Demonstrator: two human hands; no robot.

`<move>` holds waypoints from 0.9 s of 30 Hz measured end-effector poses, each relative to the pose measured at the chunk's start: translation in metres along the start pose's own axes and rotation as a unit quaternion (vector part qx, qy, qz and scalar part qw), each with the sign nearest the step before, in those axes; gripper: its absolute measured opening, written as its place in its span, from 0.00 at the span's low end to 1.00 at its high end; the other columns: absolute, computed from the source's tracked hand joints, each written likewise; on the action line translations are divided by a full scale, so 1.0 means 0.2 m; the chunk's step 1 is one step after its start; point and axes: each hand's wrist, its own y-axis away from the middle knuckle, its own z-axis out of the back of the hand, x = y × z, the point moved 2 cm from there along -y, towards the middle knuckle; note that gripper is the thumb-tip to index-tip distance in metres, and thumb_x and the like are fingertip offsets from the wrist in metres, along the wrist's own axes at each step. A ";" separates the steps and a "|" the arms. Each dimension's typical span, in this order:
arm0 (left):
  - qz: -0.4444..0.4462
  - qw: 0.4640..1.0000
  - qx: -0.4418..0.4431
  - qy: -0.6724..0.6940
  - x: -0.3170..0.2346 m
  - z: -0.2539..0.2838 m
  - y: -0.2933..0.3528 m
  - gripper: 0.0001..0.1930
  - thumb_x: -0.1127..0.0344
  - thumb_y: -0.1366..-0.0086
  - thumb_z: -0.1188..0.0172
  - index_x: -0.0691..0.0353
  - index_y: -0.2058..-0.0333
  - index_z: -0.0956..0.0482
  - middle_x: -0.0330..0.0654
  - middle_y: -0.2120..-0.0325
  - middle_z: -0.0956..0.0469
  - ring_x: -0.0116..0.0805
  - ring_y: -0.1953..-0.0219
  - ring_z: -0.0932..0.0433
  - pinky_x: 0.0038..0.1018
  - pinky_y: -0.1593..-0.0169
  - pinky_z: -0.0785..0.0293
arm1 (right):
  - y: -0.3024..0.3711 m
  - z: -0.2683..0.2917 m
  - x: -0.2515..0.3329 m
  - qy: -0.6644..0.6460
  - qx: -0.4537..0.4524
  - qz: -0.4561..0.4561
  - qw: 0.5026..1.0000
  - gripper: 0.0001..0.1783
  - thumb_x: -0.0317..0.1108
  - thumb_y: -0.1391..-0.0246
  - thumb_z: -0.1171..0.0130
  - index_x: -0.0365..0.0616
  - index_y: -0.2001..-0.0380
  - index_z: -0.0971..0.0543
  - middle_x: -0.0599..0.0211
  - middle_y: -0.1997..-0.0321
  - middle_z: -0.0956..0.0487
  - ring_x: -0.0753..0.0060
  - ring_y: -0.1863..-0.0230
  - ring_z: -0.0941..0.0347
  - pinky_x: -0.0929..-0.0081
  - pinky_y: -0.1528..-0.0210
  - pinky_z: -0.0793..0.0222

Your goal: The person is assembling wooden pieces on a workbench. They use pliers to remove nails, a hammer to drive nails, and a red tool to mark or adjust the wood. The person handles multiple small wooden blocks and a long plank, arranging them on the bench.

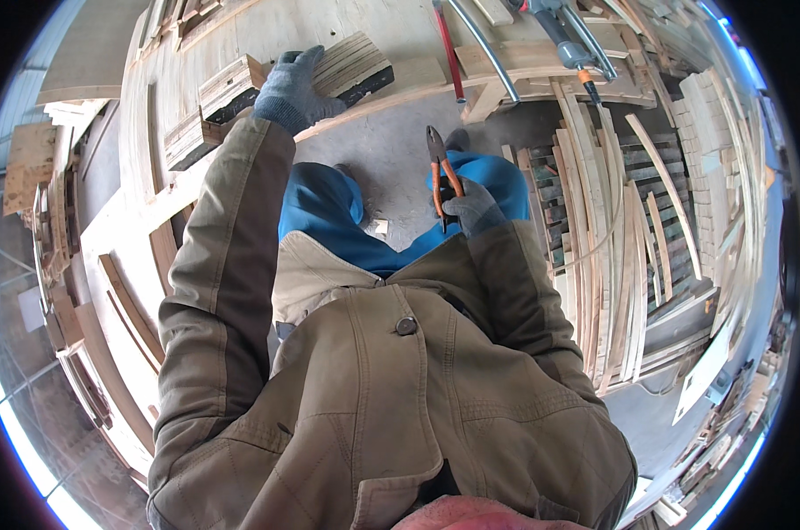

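Observation:
My left hand [295,91], in a grey knit glove, is on a block of layered plywood [354,66] with a dark front face, at the workbench's near edge. Its fingers curl over the block's left end and the thumb lies along the front. Left of this hand are two similar blocks, an upper one [230,86] and a lower one [190,141]. In my right hand [473,207], also gloved, is a pair of pliers [439,157] with orange handles. Their dark jaws point up and away from me, above my right knee.
The pale wooden workbench [174,79] stretches across the far left. On its right side lie a red bar [449,53], a metal tube [486,49] and a grey power tool [559,40] with an orange tip. Long wood strips [585,230] are stacked to my right, beside a slatted rack [656,168].

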 end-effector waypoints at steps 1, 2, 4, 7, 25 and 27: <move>0.002 1.000 0.012 -0.002 0.00 0.01 -0.01 0.55 0.48 0.62 0.17 0.59 0.34 0.33 0.60 0.42 0.27 0.58 0.39 0.28 0.41 0.36 0.27 | 0.02 -0.01 0.03 -0.024 0.015 0.012 1.000 0.28 0.24 0.53 0.41 0.33 0.44 0.26 0.60 0.58 0.19 0.66 0.60 0.22 0.70 0.52 0.23; 0.000 1.000 0.020 -0.007 0.00 0.01 -0.03 0.56 0.47 0.62 0.17 0.59 0.34 0.33 0.60 0.42 0.27 0.58 0.40 0.27 0.42 0.36 0.27 | 0.05 -0.03 0.07 -0.050 0.026 0.022 0.998 0.30 0.23 0.52 0.42 0.32 0.42 0.28 0.59 0.57 0.19 0.65 0.59 0.20 0.70 0.52 0.22; 0.003 0.999 0.042 -0.017 0.00 0.01 -0.04 0.57 0.47 0.63 0.17 0.59 0.33 0.34 0.61 0.42 0.27 0.59 0.40 0.26 0.42 0.36 0.27 | 0.13 -0.08 0.18 -0.058 0.018 0.043 0.997 0.31 0.22 0.51 0.42 0.32 0.40 0.29 0.57 0.56 0.19 0.65 0.58 0.19 0.69 0.53 0.21; 0.022 0.997 0.068 -0.007 0.00 0.00 -0.05 0.58 0.46 0.62 0.18 0.56 0.32 0.36 0.61 0.42 0.27 0.60 0.41 0.25 0.41 0.36 0.26 | 0.28 -0.15 0.46 0.041 -0.044 0.088 0.994 0.29 0.21 0.50 0.42 0.33 0.41 0.28 0.56 0.55 0.18 0.65 0.57 0.19 0.69 0.53 0.20; 0.104 0.989 0.037 0.100 -0.04 -0.05 0.00 0.55 0.55 0.58 0.19 0.47 0.31 0.38 0.58 0.42 0.30 0.59 0.40 0.26 0.42 0.36 0.26 | 0.27 -0.48 0.37 -0.083 0.027 -0.060 0.994 0.27 0.19 0.52 0.39 0.33 0.44 0.25 0.57 0.62 0.17 0.62 0.65 0.17 0.68 0.65 0.17; 0.107 0.987 0.043 0.111 -0.05 -0.05 0.01 0.55 0.55 0.58 0.19 0.47 0.31 0.39 0.58 0.42 0.30 0.59 0.41 0.26 0.42 0.36 0.26 | 0.25 -0.47 0.39 -0.047 0.016 -0.055 0.997 0.30 0.17 0.54 0.40 0.33 0.43 0.26 0.56 0.61 0.18 0.60 0.63 0.17 0.67 0.64 0.17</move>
